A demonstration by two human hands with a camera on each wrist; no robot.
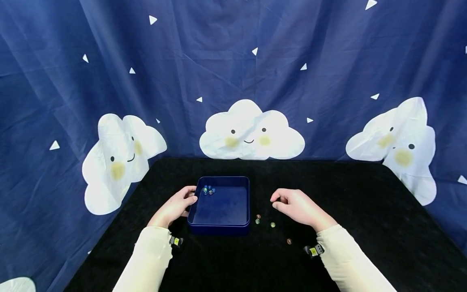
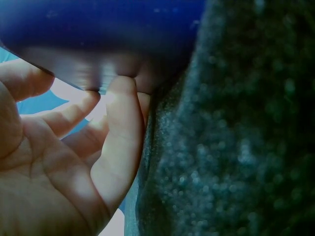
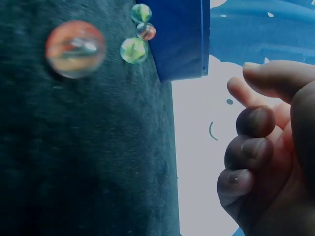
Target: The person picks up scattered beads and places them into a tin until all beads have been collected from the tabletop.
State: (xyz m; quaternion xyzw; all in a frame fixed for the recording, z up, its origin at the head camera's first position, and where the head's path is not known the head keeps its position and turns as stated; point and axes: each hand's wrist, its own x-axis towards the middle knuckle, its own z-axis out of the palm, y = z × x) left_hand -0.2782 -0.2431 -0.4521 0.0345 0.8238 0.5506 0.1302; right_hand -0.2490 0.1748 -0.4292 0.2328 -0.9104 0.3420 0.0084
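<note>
Gathering glass marbles into the blue box (image 1: 219,230) seems to be the step in hand. The box sits open on the black worktop (image 1: 346,194), with a small cluster of marbles (image 1: 211,192) in its far left corner. Four more lie loose to its right: a reddish marble (image 1: 258,216) and a green marble (image 1: 258,221) side by side, a yellow-green marble (image 1: 273,224) a little apart, and an orange marble (image 1: 289,241) nearest the person. The left hand (image 1: 176,207) has its fingers spread, tips against the box's left side, apparently steadying it. The right hand (image 1: 297,205) is raised beyond the loose marbles, thumb and forefinger slightly apart, other fingers bent, nothing visible between them. The next move probably calls for lowering it and pinching one marble without sending it rolling. The inside of the right palm is partly hidden, the clustered marbles overlap too much to count surely, and the left wrist view cuts off most of the box.
</note>
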